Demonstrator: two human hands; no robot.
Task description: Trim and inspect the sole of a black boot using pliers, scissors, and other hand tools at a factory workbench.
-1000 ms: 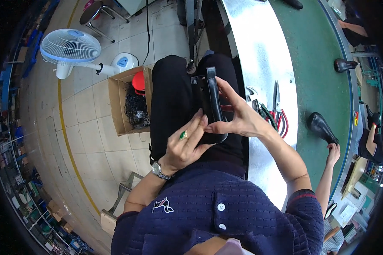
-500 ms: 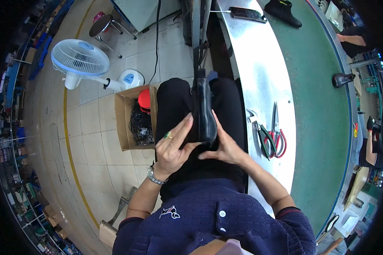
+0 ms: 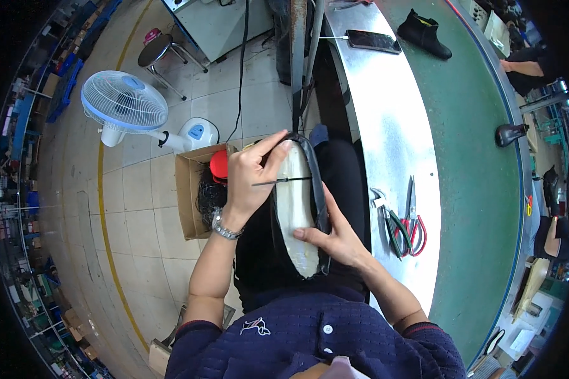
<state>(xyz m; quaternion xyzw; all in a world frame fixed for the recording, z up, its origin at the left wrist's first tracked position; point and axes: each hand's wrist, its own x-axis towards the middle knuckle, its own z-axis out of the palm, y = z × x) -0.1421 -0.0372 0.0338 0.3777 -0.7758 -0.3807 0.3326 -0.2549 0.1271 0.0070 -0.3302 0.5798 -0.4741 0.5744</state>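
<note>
A black leather shoe upper lies above my lap with its underside turned up, showing a pale, whitish insole board. A thin black strip crosses the middle of that underside, its loose end sticking out on the left. My left hand pinches the upper's far edge, thumb and fingers closed at the rim. Around the right side is my right hand, thumb pressed on the insole and fingers along the leather. Some of the right fingers are hidden behind the shoe.
On the metal bench to my right rest green-handled pincers, red-handled scissors and a phone. A black boot stands on the green conveyor belt. Left are a cardboard box and a fan; a metal post rises ahead.
The shoe has been turned from upright on the post to underside up and brought nearer. My left hand has moved up to its far edge; my right thumb now presses the insole.
</note>
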